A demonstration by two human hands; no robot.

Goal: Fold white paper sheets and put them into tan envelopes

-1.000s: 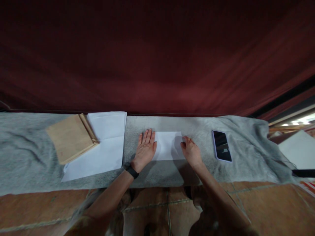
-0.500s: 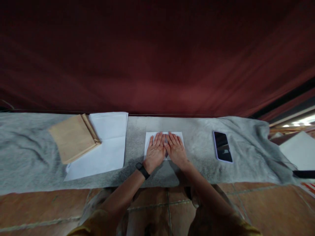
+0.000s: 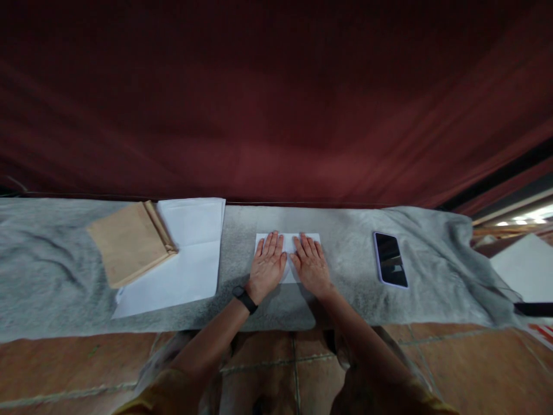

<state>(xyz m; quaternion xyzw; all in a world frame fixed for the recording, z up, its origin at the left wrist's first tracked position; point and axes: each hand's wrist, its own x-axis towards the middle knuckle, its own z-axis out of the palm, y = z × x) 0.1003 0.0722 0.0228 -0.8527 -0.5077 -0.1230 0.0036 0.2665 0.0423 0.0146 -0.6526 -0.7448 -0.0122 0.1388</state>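
A small white sheet of paper lies on the grey cloth in the middle of the view. Flat on its left part rests my left hand, fingers stretched out and pointing away from me; a dark watch is on that wrist. My right hand lies on the right part of the sheet, its fingers also straight. Between the two hands a strip of the paper shows. Much of the sheet is hidden under the palms, so any folds there cannot be made out.
Left of my hands are large white sheets, with brown paper bags or envelopes partly on top. A phone with a lilac edge lies to the right. Behind the cloth hangs a dark red curtain; tiled floor is below.
My left hand has slid left across the sheet and my right hand slightly right, so the hands that were touching are apart. The paper stays in about the same place.
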